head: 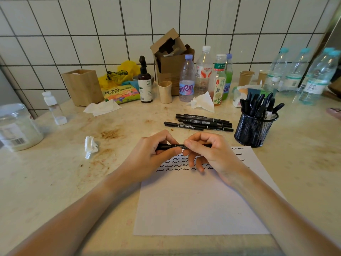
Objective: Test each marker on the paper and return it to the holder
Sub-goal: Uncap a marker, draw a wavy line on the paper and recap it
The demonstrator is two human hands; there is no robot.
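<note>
Progress looks well past halfway to me. Rows of black squiggles already fill the upper part of the paper (203,200), and the mesh holder (255,129) near the tabletop's right edge is packed with markers. I count roughly four loose markers (201,122) lying together on the tabletop behind my hands, just left of the holder, presumably untested. My left hand (149,156) and right hand (208,152) both grip one black marker (177,146) held level above the paper's top edge, fingers curled round its two ends. I cannot tell whether I am uncapping or recapping it. Left to do, as I judge it: finish this one, drop it in the holder, then the loose ones.
</note>
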